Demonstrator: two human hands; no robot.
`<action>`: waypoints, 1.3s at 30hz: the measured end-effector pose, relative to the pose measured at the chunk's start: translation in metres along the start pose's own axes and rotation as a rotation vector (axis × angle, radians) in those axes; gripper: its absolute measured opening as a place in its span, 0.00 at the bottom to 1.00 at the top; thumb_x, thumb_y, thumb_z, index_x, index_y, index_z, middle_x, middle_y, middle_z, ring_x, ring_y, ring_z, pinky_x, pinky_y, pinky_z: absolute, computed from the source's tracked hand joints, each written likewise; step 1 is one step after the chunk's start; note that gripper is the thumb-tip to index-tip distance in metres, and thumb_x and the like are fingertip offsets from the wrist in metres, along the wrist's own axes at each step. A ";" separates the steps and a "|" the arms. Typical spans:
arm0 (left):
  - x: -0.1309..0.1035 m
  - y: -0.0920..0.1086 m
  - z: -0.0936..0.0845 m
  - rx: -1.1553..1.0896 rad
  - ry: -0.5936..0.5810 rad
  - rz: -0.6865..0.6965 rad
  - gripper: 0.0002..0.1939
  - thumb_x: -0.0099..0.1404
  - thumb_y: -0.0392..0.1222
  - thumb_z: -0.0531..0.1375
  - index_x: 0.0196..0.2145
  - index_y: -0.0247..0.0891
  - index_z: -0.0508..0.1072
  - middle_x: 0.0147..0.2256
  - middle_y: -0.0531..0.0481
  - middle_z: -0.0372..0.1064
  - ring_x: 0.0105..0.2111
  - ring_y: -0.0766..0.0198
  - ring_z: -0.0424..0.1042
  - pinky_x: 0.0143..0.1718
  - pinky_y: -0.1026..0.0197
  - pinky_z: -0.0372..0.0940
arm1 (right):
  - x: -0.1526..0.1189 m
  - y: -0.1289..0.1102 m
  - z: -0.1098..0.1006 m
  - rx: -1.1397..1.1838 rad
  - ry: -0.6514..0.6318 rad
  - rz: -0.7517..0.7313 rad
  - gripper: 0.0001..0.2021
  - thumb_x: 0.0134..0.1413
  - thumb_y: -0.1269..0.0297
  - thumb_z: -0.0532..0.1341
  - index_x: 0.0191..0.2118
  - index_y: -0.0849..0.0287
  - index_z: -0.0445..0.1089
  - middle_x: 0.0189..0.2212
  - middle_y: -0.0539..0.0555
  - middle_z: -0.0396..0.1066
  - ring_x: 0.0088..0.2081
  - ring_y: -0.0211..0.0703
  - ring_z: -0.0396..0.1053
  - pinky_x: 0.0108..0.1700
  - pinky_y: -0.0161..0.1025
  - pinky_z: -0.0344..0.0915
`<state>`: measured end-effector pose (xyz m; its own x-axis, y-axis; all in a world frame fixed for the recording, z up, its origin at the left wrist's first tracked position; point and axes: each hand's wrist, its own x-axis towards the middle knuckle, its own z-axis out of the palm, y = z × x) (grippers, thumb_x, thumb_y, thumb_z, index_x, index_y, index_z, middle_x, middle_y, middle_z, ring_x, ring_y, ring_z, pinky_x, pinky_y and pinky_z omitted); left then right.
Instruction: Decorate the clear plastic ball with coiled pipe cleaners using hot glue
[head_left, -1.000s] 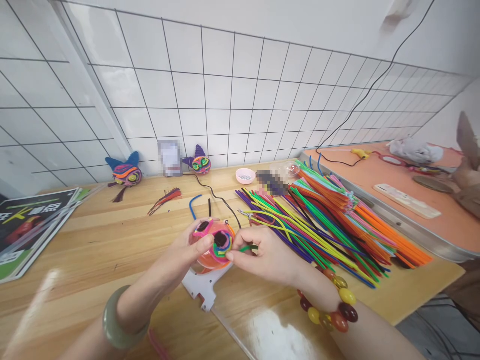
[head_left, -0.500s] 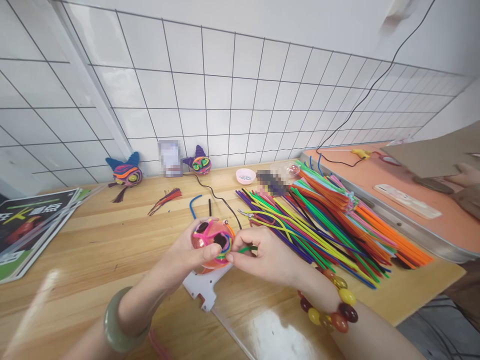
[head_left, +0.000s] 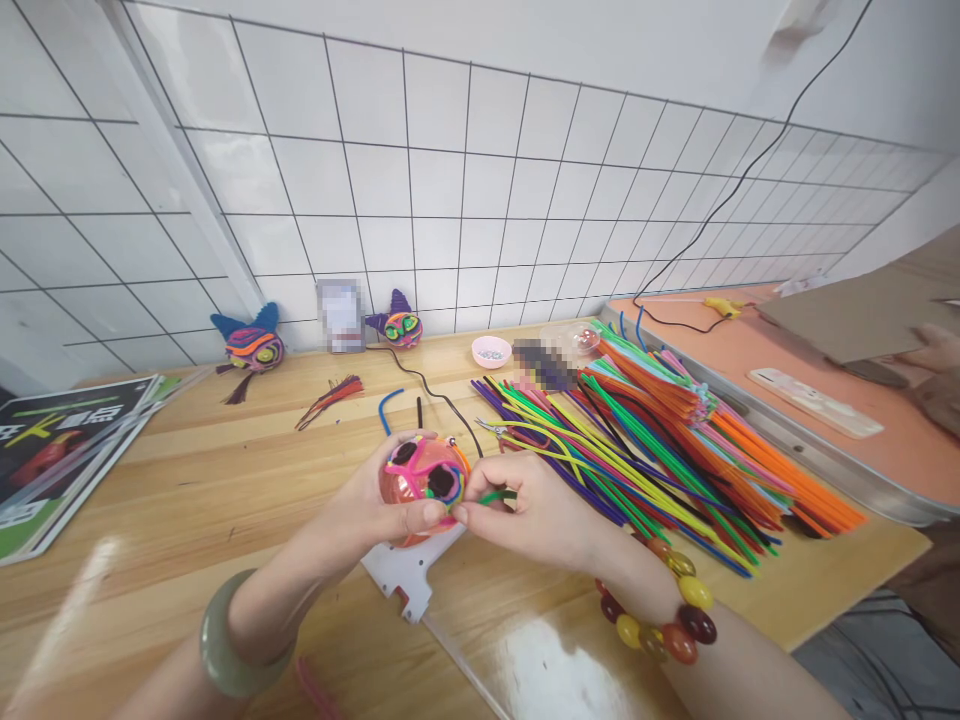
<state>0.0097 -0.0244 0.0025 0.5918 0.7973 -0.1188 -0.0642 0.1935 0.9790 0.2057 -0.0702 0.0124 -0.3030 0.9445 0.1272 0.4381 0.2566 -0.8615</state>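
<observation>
My left hand (head_left: 394, 510) is wrapped round a clear-orange ball (head_left: 409, 487) decorated with pink, blue and black pipe cleaners, two black ovals on its front. At the ball's right side, my right hand (head_left: 529, 510) pinches a green pipe cleaner (head_left: 499, 495), its fingertips against the decorated surface. Where the green piece meets the ball is partly hidden by the fingers. Beneath the ball lies a white glue gun (head_left: 409, 580) with a clear glue stick (head_left: 461, 660) trailing toward me.
Bundles of coloured pipe cleaners (head_left: 637, 450) cover the right of the table, with pliers (head_left: 491, 427) at their edge. A pink bowl (head_left: 491, 352) and two finished eared balls stand near the wall. A magazine (head_left: 71, 450) lies left. At far right, another person's hand (head_left: 937, 350) holds cardboard (head_left: 862, 310).
My left hand has turned the ball slightly, and its thumb has shifted a little left and down, showing more of the pink lines. My right hand keeps its pinch almost in place.
</observation>
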 end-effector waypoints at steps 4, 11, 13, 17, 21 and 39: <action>-0.002 0.000 -0.003 -0.041 -0.036 -0.009 0.31 0.52 0.44 0.70 0.51 0.42 0.62 0.44 0.47 0.68 0.44 0.57 0.68 0.44 0.58 0.64 | -0.001 -0.002 0.000 0.018 -0.012 0.004 0.06 0.51 0.69 0.61 0.24 0.60 0.67 0.21 0.45 0.66 0.23 0.31 0.60 0.25 0.28 0.55; -0.004 -0.001 -0.005 -0.064 -0.049 0.017 0.24 0.56 0.44 0.66 0.49 0.42 0.64 0.44 0.47 0.68 0.45 0.57 0.67 0.46 0.58 0.62 | -0.001 -0.003 0.000 0.017 -0.006 0.018 0.06 0.51 0.68 0.61 0.25 0.60 0.68 0.21 0.45 0.65 0.22 0.30 0.57 0.24 0.28 0.53; -0.002 -0.001 -0.003 -0.061 -0.028 0.025 0.25 0.56 0.44 0.67 0.49 0.41 0.65 0.45 0.46 0.68 0.45 0.56 0.67 0.46 0.58 0.62 | -0.001 -0.003 0.000 0.025 -0.012 0.011 0.06 0.51 0.69 0.61 0.25 0.60 0.67 0.21 0.45 0.66 0.23 0.30 0.58 0.24 0.28 0.54; -0.001 -0.001 -0.001 -0.068 0.008 0.023 0.25 0.54 0.44 0.68 0.48 0.40 0.66 0.43 0.46 0.70 0.43 0.57 0.68 0.43 0.59 0.63 | 0.000 -0.005 0.000 0.030 -0.015 -0.002 0.06 0.51 0.69 0.60 0.25 0.60 0.68 0.22 0.46 0.67 0.24 0.32 0.61 0.26 0.29 0.56; -0.002 0.000 0.000 -0.073 0.030 0.015 0.24 0.53 0.45 0.68 0.46 0.42 0.67 0.42 0.48 0.70 0.42 0.57 0.69 0.42 0.60 0.64 | -0.001 -0.006 0.000 0.008 -0.009 -0.022 0.06 0.51 0.68 0.60 0.26 0.60 0.68 0.24 0.48 0.69 0.26 0.34 0.63 0.28 0.31 0.59; 0.002 -0.012 -0.001 -0.033 0.055 0.053 0.38 0.42 0.46 0.73 0.49 0.40 0.63 0.41 0.47 0.71 0.40 0.58 0.70 0.41 0.59 0.65 | 0.000 -0.005 0.000 -0.013 0.009 -0.053 0.07 0.51 0.69 0.61 0.24 0.61 0.68 0.19 0.45 0.64 0.20 0.29 0.55 0.22 0.27 0.52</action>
<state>0.0109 -0.0248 -0.0091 0.5420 0.8368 -0.0768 -0.1213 0.1684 0.9782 0.2033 -0.0720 0.0169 -0.3182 0.9313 0.1775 0.4324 0.3092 -0.8470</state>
